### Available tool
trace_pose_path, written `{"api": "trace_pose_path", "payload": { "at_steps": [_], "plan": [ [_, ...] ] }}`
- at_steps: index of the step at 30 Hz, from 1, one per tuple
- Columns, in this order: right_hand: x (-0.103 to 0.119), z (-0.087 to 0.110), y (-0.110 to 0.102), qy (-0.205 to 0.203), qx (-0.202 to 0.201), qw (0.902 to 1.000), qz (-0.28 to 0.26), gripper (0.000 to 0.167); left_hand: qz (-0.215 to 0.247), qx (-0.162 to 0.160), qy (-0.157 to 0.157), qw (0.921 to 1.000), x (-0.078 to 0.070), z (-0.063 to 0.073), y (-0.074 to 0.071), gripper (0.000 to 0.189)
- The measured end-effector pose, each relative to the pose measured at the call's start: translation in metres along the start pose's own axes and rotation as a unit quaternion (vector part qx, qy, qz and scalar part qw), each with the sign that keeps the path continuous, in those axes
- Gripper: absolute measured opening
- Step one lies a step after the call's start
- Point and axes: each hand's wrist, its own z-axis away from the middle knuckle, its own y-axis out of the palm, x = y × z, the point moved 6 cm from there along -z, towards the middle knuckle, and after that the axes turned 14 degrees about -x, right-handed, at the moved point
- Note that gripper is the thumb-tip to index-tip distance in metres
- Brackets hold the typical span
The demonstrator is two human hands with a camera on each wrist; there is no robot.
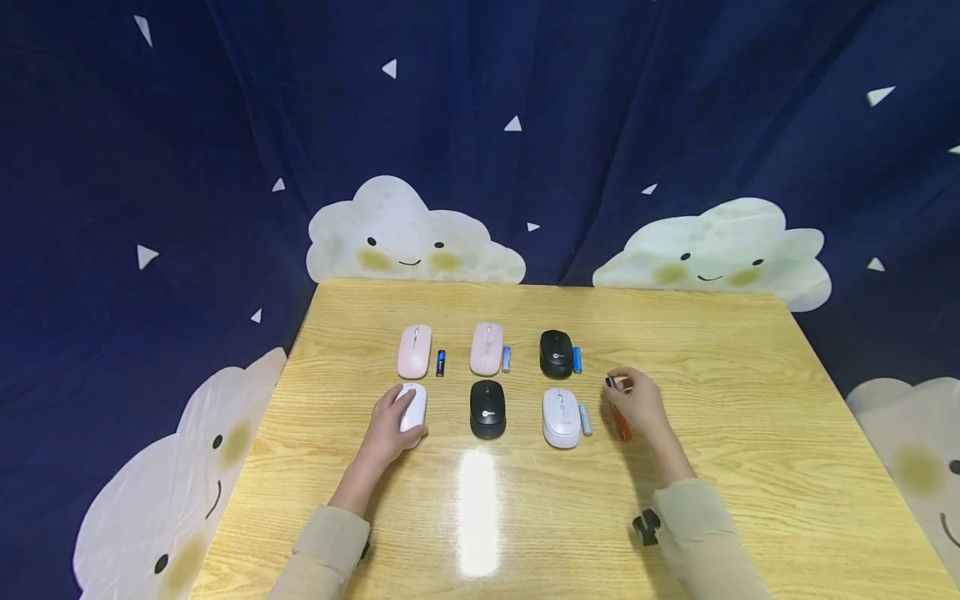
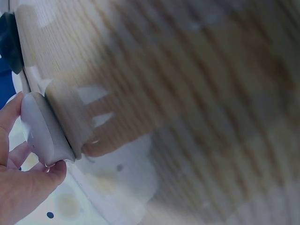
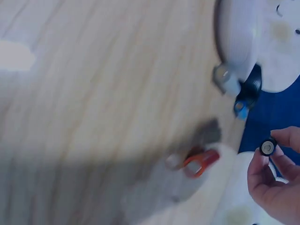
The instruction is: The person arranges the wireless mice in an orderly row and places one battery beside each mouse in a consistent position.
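My left hand [image 1: 384, 431] grips a white computer mouse [image 1: 414, 414] at the front left of two rows, thumb on its near end and fingers at its far side. In the left wrist view the white mouse [image 2: 43, 126] is held between thumb and fingertips at the table. My right hand [image 1: 639, 403] pinches a black battery [image 1: 611, 382] by its sides, off to the right of the mice. The right wrist view shows the end face of this battery [image 3: 267, 147] between the fingertips. On the table close below that hand lies something red-orange, battery-like [image 1: 622, 425], partly hidden.
Behind stand two pink mice [image 1: 415, 351] [image 1: 487, 348] and a black mouse [image 1: 556, 352], each with a blue battery [image 1: 440, 363] on its right. In front are another black mouse [image 1: 487, 408] and a white-grey mouse [image 1: 561, 417] with a pale battery [image 1: 585, 420] beside it.
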Motion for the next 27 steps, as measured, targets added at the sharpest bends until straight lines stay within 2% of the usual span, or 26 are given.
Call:
{"api": "trace_pose_path", "payload": {
  "at_steps": [7,12,20,27],
  "plan": [
    [0.029,0.001,0.015,0.034,-0.006,0.9992,-0.020,0.032,0.001,-0.005,0.002,1.0000,0.001,0.000,0.000,0.064],
    [0.048,0.005,0.029,0.047,0.016,0.9980,-0.039,0.034,0.001,-0.004,0.004,1.0000,0.001,0.000,0.000,0.064],
    [0.073,0.011,0.056,0.037,0.046,0.9962,-0.064,0.031,0.000,-0.001,0.002,1.0000,0.000,0.000,0.000,0.064],
    [0.083,0.015,0.078,0.023,0.048,0.9975,-0.048,0.030,-0.002,-0.001,-0.004,1.0000,0.002,0.000,0.001,0.065]
  ]
}}
